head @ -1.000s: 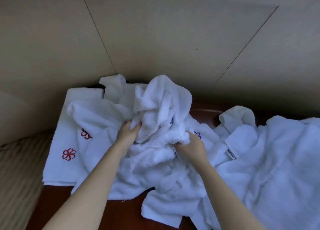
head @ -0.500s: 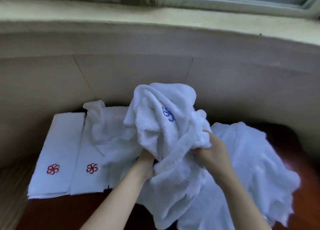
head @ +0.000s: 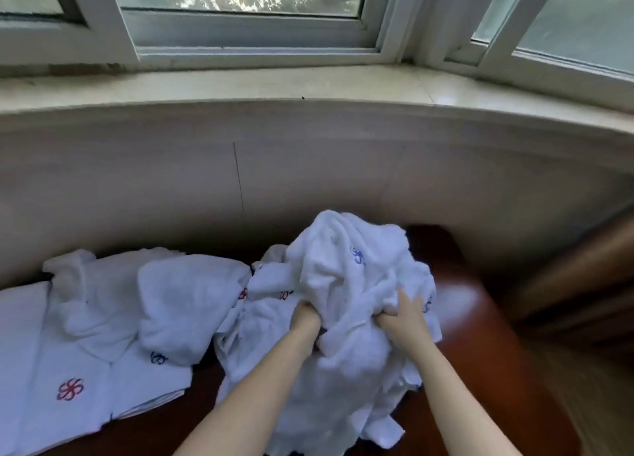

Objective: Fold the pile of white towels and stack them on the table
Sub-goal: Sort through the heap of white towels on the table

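White terry bundle (head: 350, 277) at 5 o'clock, gripped by left hand (head: 305, 318) and right hand (head: 404, 318), fingers curled into cloth, likely for sorting.

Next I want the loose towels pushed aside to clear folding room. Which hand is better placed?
Probably the left hand: the loose crumpled white towels lie just beside it, while the right hand grips the far side of the bunched white terry towel and would have to cross it.
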